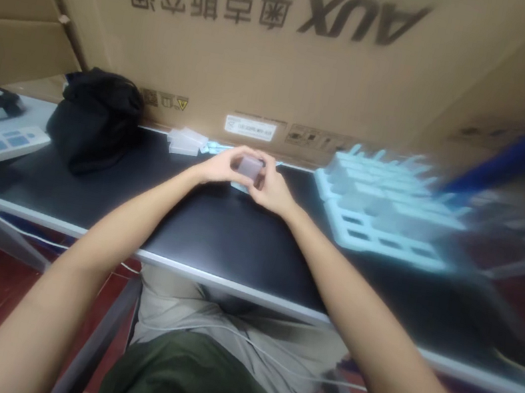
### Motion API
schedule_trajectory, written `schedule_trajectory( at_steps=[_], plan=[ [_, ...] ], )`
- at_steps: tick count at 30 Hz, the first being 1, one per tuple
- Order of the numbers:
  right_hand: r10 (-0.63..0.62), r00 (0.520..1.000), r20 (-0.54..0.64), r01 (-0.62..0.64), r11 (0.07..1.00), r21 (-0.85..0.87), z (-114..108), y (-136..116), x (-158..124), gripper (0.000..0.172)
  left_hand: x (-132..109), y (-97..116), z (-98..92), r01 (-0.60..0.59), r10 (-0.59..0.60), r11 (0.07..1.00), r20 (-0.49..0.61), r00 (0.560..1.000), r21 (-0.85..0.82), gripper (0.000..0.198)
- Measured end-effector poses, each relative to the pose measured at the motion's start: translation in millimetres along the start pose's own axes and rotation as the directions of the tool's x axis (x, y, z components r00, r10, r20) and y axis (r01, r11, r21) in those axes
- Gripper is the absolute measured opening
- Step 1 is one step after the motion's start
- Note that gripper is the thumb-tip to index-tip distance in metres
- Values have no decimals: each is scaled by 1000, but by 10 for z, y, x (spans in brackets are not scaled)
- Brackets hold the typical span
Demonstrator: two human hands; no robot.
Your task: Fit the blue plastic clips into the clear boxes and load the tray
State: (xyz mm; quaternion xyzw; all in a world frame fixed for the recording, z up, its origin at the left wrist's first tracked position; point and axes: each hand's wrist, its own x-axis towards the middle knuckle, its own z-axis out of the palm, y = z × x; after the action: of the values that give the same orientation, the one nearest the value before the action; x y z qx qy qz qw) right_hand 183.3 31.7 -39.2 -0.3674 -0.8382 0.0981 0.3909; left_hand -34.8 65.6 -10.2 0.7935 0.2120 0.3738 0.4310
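Observation:
A small pale purple-grey block (250, 168) is held upright between both hands above the black tabletop (234, 239). My left hand (223, 166) grips its left side, with thumb and fingers curved round it. On the other side my right hand (272, 186) closes on the same block, its fingers meeting the left ones along the top. A light blue piece (240, 186) shows just under the block, partly hidden by the hands. Behind my left hand lie white translucent boxes (187, 141) and small light blue parts (215, 147).
A light blue rack (361, 238) with several blocks and prongs stands on the right, blurred. On the left are a black bag (96, 120) and a white tray (7, 145) with blue sections. A large cardboard box (273, 76) rises behind the table.

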Motion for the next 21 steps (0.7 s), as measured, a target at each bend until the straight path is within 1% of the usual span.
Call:
schedule_trajectory(
  at_steps=[2,3,4,6,8,10,13,15,17,19,21],
  plan=[
    [14,999,48,-10,997,-76,-19,-4,-1,86,-45,-40,-92,68,-69,997,58,996,22,99],
    [21,997,74,-13,994,-109,-32,-17,-1,89,-57,-65,-125,98,-101,994,79,992,48,104],
    [25,995,97,-12,991,-134,-46,-36,0,90,-62,-90,-148,118,-126,990,98,987,78,103],
    [22,991,131,-2,989,-151,-80,-80,8,89,-48,-131,-161,113,-129,985,127,983,130,91],
    [16,988,153,4,991,-131,-123,-112,24,86,-20,-150,-146,71,-95,985,152,984,155,78],
    [18,985,173,1,994,-106,-177,-124,44,85,3,-152,-128,41,-73,982,170,983,184,69],
    [27,976,215,-5,995,-102,-269,-126,73,83,8,-153,-119,37,-89,958,172,981,283,59],
    [34,968,247,-5,994,-114,-319,-139,86,82,-1,-160,-117,40,-100,937,157,982,347,54],
    [46,960,276,-14,993,-119,-346,-168,95,82,-7,-163,-110,47,-108,925,144,984,376,51],
    [82,951,297,-44,990,-131,-348,-206,101,84,-6,-152,-104,55,-115,925,139,984,375,51],
    [139,943,303,-91,982,-165,-337,-243,109,84,1,-128,-111,54,-117,935,160,980,351,53]
  ],
)
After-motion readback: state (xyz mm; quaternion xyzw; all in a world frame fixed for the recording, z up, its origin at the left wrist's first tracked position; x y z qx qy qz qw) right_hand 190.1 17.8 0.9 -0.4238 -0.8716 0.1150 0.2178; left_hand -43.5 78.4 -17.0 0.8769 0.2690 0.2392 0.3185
